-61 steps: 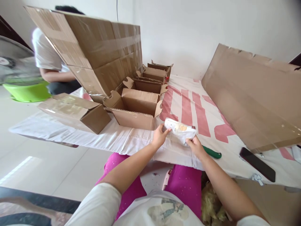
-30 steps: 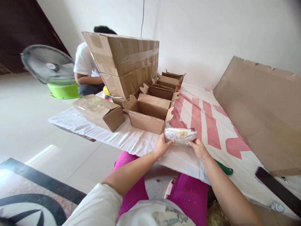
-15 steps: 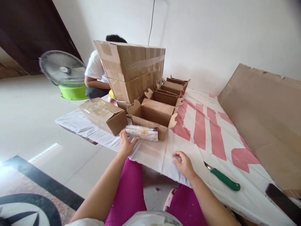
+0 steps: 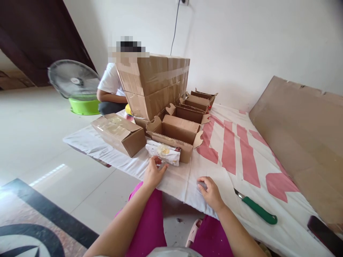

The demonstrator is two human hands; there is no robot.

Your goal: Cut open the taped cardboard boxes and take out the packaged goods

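Note:
A white printed plastic packet (image 4: 167, 154) leans against the front of the nearest open cardboard box (image 4: 174, 135). My left hand (image 4: 154, 174) is at the packet's lower left edge, thumb and fingers apart; whether the fingertips touch it I cannot tell. Near the cloth's front edge, my right hand (image 4: 211, 192) rests with fingers loosely bent, a gap between them and the thumb, and nothing in it. To its right lies a green-handled knife (image 4: 259, 210), blade pointing toward the boxes.
A closed, taped box (image 4: 119, 134) sits on the left. Behind rise stacked sealed boxes (image 4: 155, 82), with several open boxes (image 4: 189, 113) in a row. A person (image 4: 111, 84) sits beyond. A fan (image 4: 76, 81), a cardboard sheet (image 4: 300, 142) and a dark phone (image 4: 325, 233) flank the cloth-covered table (image 4: 184, 178).
My left hand has moved right and nearer me, from the packet's left end to its lower edge. The packet now shows more of its printed face. My right hand has barely moved.

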